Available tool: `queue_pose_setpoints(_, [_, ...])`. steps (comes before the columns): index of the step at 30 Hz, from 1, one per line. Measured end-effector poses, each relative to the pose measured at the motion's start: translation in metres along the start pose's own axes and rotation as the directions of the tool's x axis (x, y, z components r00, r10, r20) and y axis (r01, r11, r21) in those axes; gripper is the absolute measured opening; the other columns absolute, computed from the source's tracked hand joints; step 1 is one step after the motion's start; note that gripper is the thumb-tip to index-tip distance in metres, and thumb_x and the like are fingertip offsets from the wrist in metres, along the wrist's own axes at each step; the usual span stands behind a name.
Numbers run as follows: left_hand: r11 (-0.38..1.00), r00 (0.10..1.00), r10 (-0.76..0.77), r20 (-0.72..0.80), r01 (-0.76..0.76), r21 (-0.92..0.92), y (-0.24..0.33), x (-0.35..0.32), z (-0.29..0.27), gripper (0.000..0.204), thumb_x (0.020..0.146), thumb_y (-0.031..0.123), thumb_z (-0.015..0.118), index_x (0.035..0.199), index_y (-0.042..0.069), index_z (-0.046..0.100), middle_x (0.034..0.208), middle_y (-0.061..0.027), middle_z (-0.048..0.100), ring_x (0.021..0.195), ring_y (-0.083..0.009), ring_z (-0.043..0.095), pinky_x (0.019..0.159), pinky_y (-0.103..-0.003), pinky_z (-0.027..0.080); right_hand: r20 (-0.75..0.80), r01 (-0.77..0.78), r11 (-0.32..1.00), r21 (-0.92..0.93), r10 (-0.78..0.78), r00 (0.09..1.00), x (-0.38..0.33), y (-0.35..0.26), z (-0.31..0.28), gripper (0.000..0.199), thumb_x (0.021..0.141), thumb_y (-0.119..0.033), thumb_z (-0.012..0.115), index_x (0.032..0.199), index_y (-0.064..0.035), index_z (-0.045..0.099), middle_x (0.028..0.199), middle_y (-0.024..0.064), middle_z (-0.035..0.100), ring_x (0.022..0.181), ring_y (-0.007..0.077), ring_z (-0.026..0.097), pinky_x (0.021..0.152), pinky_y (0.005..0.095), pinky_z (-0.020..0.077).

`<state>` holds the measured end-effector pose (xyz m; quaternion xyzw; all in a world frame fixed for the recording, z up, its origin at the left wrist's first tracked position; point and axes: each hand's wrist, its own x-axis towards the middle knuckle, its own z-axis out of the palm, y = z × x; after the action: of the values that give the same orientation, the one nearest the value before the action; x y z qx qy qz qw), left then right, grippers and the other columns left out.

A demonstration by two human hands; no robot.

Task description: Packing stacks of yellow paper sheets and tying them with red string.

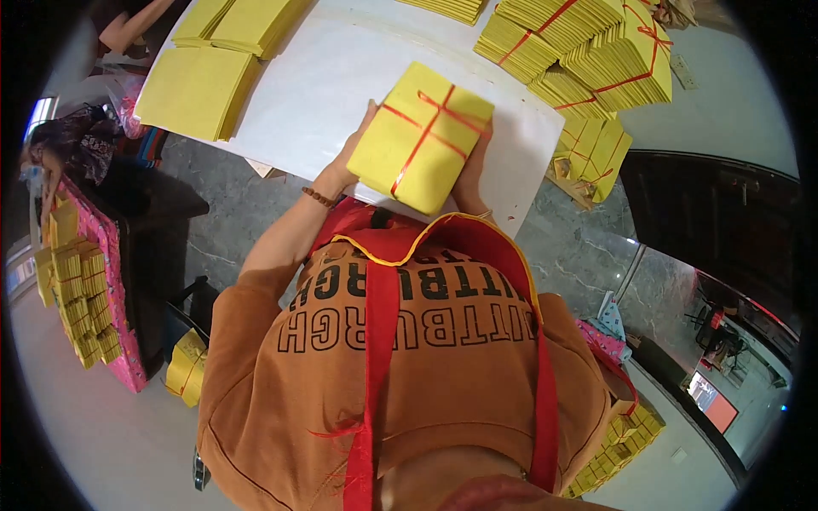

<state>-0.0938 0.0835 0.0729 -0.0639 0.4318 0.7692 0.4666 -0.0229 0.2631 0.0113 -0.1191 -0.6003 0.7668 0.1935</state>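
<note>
Between my two hands I hold a thick bundle of yellow paper (406, 120), tied crosswise with thin red ribbon and tilted toward me at the near side of the white table. My left hand (351, 157) grips its left side, the fingertips partly showing past the edge. On the right side my right hand (474, 170) clasps it, with most of its fingers hidden behind the bundle. A loose bow of ribbon lies across the bundle's upper face.
Untied stacks of yellow paper (194, 89) stand at the table's (294, 102) far left. Ribbon-tied bundles (588, 51) pile up at the far right. More bundles (83, 289) lie on a pink-covered surface at left. Another person's arm (136, 25) shows at the upper left.
</note>
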Motion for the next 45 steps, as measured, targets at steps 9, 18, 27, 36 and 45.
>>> queue_pose_setpoints(9, [0.814,0.955,0.015,0.296,0.160,-0.558,-0.002,0.021,-0.002,0.045,0.093,0.035,0.033,0.123,0.003,0.043,0.116,-0.0163,0.053,0.098,-0.0260,0.058,0.078,-0.040,0.052,0.009,-0.098,0.767,-0.635,0.134,0.991,0.025,-0.110,0.004,0.064,0.088,-0.049,0.039,0.132,-0.0033,0.033,0.128,0.0201,0.041,0.121,0.0286,0.036,0.099,0.0351,0.0269])
queue_pose_setpoints(18, [0.928,0.926,0.288,0.243,-0.207,-0.311,0.049,0.004,0.043,0.066,0.089,0.055,0.027,0.131,0.005,0.032,0.125,-0.0138,0.045,0.113,-0.0230,0.047,0.092,-0.038,0.042,0.152,-0.049,0.997,0.067,0.038,0.988,0.045,-0.104,0.017,0.069,0.091,-0.045,0.033,0.140,-0.0090,-0.002,0.145,0.0124,0.012,0.129,0.0245,0.024,0.102,0.0348,0.0255])
queue_pose_setpoints(27, [0.933,0.930,0.346,0.123,-0.355,0.055,0.029,0.008,-0.003,0.072,0.087,0.060,0.016,0.140,0.012,0.006,0.143,-0.0106,0.017,0.129,-0.0249,0.024,0.105,-0.036,0.023,0.290,-0.008,0.995,0.098,-0.021,0.957,0.019,-0.079,0.038,0.070,0.088,-0.058,0.017,0.139,-0.0200,-0.013,0.146,0.0114,0.004,0.134,0.0251,0.009,0.107,0.0368,0.0108])
queue_pose_setpoints(36, [0.596,0.572,0.786,0.236,-0.802,-0.040,0.049,0.002,0.035,0.076,0.085,0.062,0.023,0.140,0.016,-0.001,0.142,-0.0102,0.018,0.128,-0.0218,0.023,0.105,-0.035,0.022,0.259,0.381,0.924,0.029,-0.375,0.890,0.019,-0.104,0.049,0.082,0.082,-0.068,0.020,0.138,-0.0185,-0.013,0.145,0.0074,-0.016,0.134,0.0227,-0.009,0.108,0.0391,0.0006])
queue_pose_setpoints(45, [0.642,0.756,0.604,0.253,-0.649,0.408,0.036,0.007,0.005,0.079,0.085,0.063,0.012,0.140,0.009,-0.003,0.146,-0.0121,-0.001,0.135,-0.0209,0.000,0.108,-0.035,0.004,0.214,-0.029,0.994,0.103,0.006,0.977,0.008,-0.062,0.025,0.068,0.091,-0.053,0.018,0.140,-0.0114,-0.004,0.146,0.0077,-0.004,0.135,0.0198,-0.001,0.108,0.0345,0.0025])
